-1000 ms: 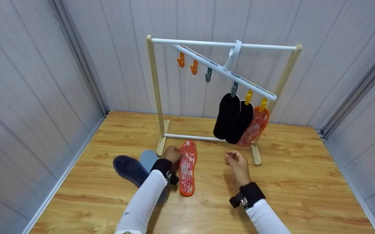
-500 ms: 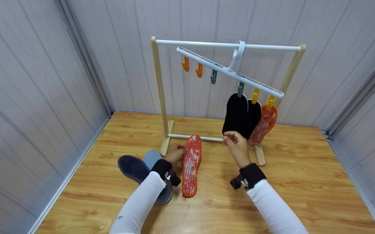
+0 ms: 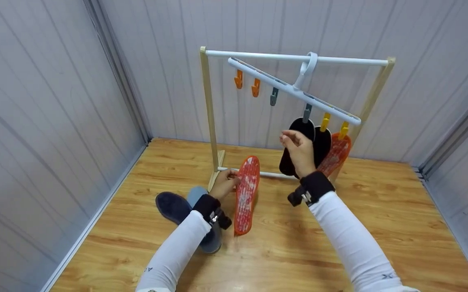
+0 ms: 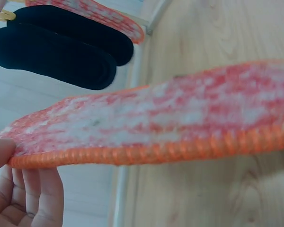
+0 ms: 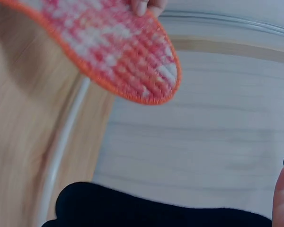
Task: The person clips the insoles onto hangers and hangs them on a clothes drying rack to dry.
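My left hand [image 3: 224, 184] pinches a red-and-white insole [image 3: 247, 194] with orange edging by its left side, thumb on the upper face and fingers beneath. The insole is lifted, its toe end tilted up toward the rack. My right hand [image 3: 302, 152] is raised with loosely bent fingers, holding nothing. It overlaps a hanging black insole [image 3: 286, 164] in the head view. A second black insole [image 3: 324, 142] and a matching red-and-white one hang beside it from a grey clip [image 3: 307, 114] and yellow clips [image 3: 325, 121]. Left of these, orange clips [image 3: 255, 87] and another grey clip [image 3: 274, 97] hang bare.
A white hanger [image 3: 295, 89] hooks slantwise over the top bar of a wooden-legged rack [image 3: 210, 109]. On the wood-grain floor [image 3: 290, 259], a dark blue insole [image 3: 173, 207] and a light blue insole [image 3: 196, 194] lie overlapping by my left forearm. Pale panel walls surround the area.
My left hand has lifted the red-and-white insole up and toward the rack. My right hand has risen from low near the floor to the hanging insoles. The head view has shifted slightly left.
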`<state>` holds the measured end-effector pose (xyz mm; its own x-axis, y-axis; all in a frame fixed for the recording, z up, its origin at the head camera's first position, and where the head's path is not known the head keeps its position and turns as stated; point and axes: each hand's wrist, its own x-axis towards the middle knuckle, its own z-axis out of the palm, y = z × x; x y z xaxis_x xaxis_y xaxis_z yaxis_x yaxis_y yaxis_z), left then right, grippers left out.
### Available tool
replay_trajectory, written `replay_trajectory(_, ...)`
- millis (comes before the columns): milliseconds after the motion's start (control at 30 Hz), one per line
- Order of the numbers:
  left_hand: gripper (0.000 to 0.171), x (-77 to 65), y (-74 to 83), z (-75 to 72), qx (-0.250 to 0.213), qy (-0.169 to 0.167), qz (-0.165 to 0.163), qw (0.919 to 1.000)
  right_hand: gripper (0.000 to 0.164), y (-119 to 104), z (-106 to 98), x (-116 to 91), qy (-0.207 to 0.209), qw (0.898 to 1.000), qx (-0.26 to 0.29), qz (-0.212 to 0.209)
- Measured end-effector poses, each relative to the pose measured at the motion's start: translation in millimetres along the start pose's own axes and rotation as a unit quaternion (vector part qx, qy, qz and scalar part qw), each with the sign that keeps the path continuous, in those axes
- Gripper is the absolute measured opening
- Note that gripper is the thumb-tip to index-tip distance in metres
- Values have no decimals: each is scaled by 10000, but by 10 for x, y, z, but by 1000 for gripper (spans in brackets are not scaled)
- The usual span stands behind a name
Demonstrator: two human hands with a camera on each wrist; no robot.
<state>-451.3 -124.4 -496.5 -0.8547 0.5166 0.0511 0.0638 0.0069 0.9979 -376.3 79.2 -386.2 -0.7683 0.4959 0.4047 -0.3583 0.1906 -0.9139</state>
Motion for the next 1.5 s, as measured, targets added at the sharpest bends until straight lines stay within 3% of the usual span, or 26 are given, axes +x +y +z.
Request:
replay_trajectory(167,17,20,55,31,-371,57,-21,9993,27,-95,110,167,10,9997,76,241)
replay_trajectory(367,13,-13,141,38,-463,63,105,9989,35,-167,139,341,-12,9982,-456,380)
replay_trajectory(667,17,-16,225,77,-636,-57,451,9969,45,-229,106,518,-74,9958,-479,773)
replay_trajectory(933,18,-40,287,164,-689,-184,453,9964,50,-289,13,584,-80,9959,13,899)
replay_trajectory(1500,20,-27,315,286,-686,-290,564,9956,54,-351,49,682,3,9913,742,1088)
